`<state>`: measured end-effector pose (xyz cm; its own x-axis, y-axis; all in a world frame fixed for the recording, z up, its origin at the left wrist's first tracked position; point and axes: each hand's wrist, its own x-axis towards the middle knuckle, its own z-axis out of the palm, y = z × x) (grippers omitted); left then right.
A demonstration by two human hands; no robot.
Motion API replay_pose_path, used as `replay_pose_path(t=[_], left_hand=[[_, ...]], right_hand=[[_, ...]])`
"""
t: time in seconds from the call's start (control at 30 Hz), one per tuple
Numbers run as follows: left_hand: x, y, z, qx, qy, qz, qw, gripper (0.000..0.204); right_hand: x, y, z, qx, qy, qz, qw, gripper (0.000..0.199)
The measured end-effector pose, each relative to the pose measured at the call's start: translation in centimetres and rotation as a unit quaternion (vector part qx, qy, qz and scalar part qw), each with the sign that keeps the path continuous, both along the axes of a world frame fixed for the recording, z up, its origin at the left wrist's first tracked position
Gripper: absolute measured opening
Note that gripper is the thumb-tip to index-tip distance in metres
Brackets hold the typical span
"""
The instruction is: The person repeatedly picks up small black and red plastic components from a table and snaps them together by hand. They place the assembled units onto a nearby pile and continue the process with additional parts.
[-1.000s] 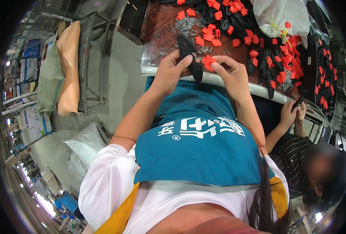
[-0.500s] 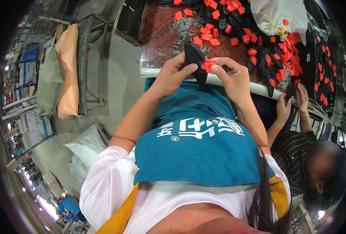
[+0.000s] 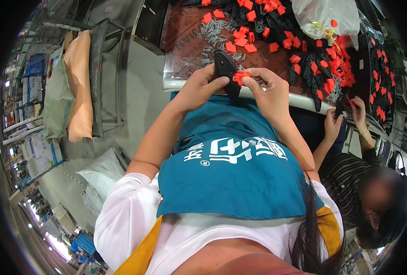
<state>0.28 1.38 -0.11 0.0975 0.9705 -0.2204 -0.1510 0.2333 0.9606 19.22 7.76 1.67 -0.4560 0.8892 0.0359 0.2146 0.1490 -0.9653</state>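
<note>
1. Two hands meet just above the table edge [image 3: 277, 97], at the top of your teal apron [image 3: 231, 178]. Your left hand [image 3: 199, 87] is closed around a black plastic part [image 3: 225, 73], thumb lying across its lower face, and holds it upright.
2. Your right hand [image 3: 270, 94] pinches a small red clip [image 3: 239, 77] between thumb and fingertips. The clip touches the right side of the black part, about halfway up.
3. Just beyond the grip, on the brown table top, lies a scatter of small silver screws [image 3: 210, 39].
4. Beyond and to the right of the grip, loose red clips [image 3: 313, 57] are mixed with more black parts [image 3: 263, 23] across the table.
5. Farther right and beyond these, a tied white bag [image 3: 325, 16] rests on the pile.
6. Well to the right of the grip, a second person in a striped top [image 3: 350, 176] holds a small dark piece in both hands [image 3: 345, 114]; keep these apart from your own.
7. Far to the left of the grip, an orange sack [image 3: 78, 87] leans on a metal rack [image 3: 103, 78].
</note>
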Motion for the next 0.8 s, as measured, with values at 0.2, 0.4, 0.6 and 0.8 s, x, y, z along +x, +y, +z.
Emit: replay_pose_path(t=[0.2,0.4,0.6,0.8], left_hand=[[0.4,0.1,-0.5,-0.010,0.005,-0.032,0.999,0.028],[1.8,0.1,-1.9,-0.024,-0.086,0.049,0.995,0.028],[3.5,1.1,-2.9,-0.120,-0.325,0.180,0.921,0.023],[5.0,1.0,-3.3,-0.152,-0.300,0.148,0.930,0.021]], right_hand=[[0.2,0.3,-1.3,-0.070,0.027,0.018,0.997,0.016],[-1.1,0.4,-2.1,-0.088,0.026,0.001,0.996,0.022],[-1.6,0.7,-4.7,0.326,-0.199,-0.005,0.924,0.055],[-0.4,0.2,-4.8,0.271,-0.199,-0.040,0.941,0.054]])
